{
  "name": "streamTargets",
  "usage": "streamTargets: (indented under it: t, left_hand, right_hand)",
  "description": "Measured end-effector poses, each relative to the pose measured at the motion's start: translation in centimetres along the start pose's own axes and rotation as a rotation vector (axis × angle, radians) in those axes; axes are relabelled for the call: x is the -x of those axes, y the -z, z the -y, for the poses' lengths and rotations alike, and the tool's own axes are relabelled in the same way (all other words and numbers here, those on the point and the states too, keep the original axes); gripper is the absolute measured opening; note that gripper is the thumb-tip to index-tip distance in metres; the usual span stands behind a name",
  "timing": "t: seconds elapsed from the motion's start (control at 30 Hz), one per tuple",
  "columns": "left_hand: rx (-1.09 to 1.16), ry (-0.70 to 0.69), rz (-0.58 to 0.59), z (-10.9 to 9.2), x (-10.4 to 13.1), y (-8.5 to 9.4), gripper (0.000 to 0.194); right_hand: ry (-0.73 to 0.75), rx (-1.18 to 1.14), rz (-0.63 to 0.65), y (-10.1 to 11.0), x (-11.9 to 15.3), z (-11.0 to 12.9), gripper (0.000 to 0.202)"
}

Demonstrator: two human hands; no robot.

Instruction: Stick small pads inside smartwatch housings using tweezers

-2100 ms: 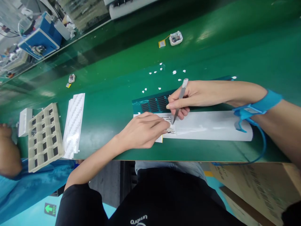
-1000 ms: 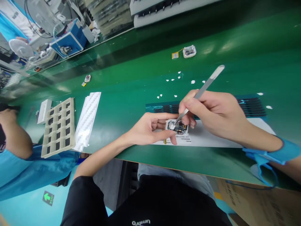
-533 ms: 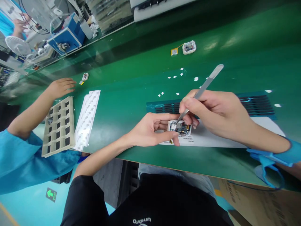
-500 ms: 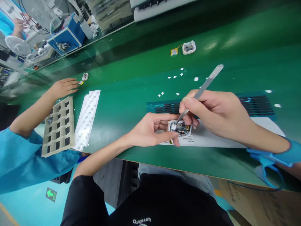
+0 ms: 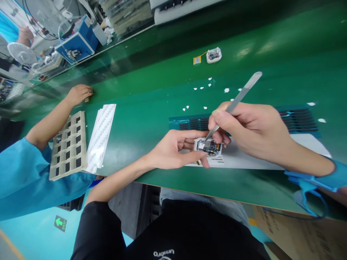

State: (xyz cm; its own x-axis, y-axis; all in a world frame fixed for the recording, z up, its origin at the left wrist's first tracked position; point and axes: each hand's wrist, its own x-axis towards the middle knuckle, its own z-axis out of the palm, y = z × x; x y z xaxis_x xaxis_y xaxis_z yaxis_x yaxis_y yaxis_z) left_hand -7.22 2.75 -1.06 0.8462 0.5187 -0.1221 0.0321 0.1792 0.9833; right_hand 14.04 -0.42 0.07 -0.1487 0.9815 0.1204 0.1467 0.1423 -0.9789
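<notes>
My left hand (image 5: 179,150) grips a small white-cased electronic device (image 5: 213,148) between thumb and fingers. Its case lies open, with the circuit board facing up. Closed on metal tweezers (image 5: 240,95), my right hand (image 5: 249,126) steadies itself beside the case. The tweezers slant down, tips at a small white piece (image 5: 201,146) on the left side of the board; whether they pinch it I cannot tell. Under both hands lies a white printed sheet (image 5: 252,157), and behind it a blue-green sheet with black strips (image 5: 300,120), partly covered by my right hand.
Another opened device (image 5: 214,55) with a wired battery (image 5: 197,60) sits farther back. White scraps (image 5: 227,90) dot the green bench. At left, a co-worker's hand (image 5: 80,94) covers a small item, near a compartment tray (image 5: 67,148) and white label sheets (image 5: 101,137). A blue machine (image 5: 77,39) stands behind.
The co-worker's hand has closed over the small device and battery at left. The far device and its battery have shifted slightly left. My hands and the tweezers have barely moved.
</notes>
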Motion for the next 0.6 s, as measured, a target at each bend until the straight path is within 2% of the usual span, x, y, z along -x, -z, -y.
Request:
streamTargets:
  t: [0.37,0.6]
  left_hand:
    - [0.005,-0.011,-0.018,0.05,-0.10,-0.09,0.037]
    - [0.036,0.041,-0.027,-0.05,-0.16,-0.07,0.039]
  right_hand:
    - [-0.008,-0.006,-0.014,-0.03,0.01,-0.18,0.054]
    - [0.025,-0.002,0.001,0.04,-0.20,-0.57,0.050]
